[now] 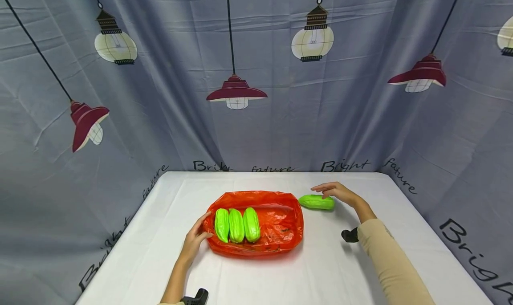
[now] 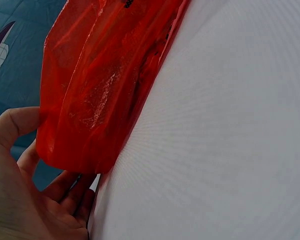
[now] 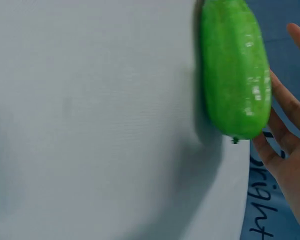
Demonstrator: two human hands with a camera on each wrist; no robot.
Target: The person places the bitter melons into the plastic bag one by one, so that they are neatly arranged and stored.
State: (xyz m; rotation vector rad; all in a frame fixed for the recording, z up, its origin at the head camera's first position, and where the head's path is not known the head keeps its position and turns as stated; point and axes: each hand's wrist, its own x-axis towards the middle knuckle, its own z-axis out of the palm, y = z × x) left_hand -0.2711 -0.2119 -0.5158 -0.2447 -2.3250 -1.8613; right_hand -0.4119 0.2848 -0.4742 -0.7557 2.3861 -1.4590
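A red plastic bag, spread into a wide bowl shape, lies on the white table with three bright green cucumbers side by side in its left part. My left hand holds the bag's left end, the thumb and forefinger apart on its rim. In the left wrist view some fingers of that hand pass behind the bag, their tips hidden. Right of the bag lies another cucumber. Over it, my right hand has its fingers spread; in the right wrist view fingertips reach behind the cucumber.
A white cloth covers the table. Around its back and sides hangs a grey-blue curtain printed with lamps and lettering. Black camera mounts sit at both wrists. The bag's right part is bare red plastic.
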